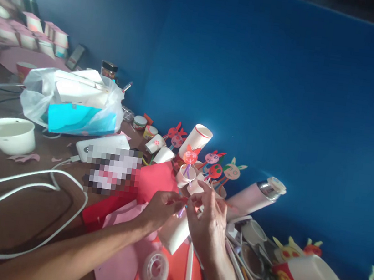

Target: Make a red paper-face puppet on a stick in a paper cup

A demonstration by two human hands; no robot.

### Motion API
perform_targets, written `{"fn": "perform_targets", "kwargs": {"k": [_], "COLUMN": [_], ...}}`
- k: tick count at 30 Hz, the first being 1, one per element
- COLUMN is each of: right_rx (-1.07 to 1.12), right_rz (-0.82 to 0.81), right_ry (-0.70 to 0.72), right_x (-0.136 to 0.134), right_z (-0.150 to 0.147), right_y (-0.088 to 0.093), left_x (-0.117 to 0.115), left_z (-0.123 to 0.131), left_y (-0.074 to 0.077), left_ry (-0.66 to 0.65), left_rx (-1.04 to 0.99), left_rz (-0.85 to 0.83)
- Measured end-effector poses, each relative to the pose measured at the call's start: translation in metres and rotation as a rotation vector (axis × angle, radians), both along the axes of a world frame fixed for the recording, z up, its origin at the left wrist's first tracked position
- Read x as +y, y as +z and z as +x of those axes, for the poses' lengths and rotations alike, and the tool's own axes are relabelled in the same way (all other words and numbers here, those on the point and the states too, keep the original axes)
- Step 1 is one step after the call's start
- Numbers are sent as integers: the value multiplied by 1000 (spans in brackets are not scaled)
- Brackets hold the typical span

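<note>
My left hand (160,210) and my right hand (207,223) meet over red and pink paper sheets (153,184). Both pinch a small red paper piece with a purple straw (182,210) between the fingertips. A white paper cup (174,235) lies just under my hands. A clear tape roll (155,270) sits near my left forearm. Behind my hands stand small paper cups holding paper animal faces on sticks (215,169).
A white cable (20,201) loops across the brown table at left. A white bowl (10,134), a plastic bag with a blue box (74,102), a pink flask (255,197) and stacked paper cups (313,278) stand around. A blue wall runs behind.
</note>
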State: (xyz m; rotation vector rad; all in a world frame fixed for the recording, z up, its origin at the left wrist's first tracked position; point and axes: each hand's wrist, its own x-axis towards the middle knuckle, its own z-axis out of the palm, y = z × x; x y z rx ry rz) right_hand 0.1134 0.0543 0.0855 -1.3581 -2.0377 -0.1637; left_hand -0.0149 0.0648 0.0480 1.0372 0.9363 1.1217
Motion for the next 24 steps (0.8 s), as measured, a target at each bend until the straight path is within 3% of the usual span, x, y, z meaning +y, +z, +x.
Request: {"fn": "perform_targets", "kwargs": {"k": [6, 12, 24], "right_rx": [-11, -10, 64], "right_rz": [-21, 18, -217], "right_ry": [-10, -25, -45], "right_x": [-1, -7, -15], "right_z": [0, 8, 13], "right_y": [-2, 8, 18], "left_x": [-2, -3, -7], "left_z": [-1, -2, -9], "left_y": [3, 1, 5], "left_ry": [-12, 70, 27], "left_rx": [73, 172, 160], "left_rz": [15, 139, 346]}}
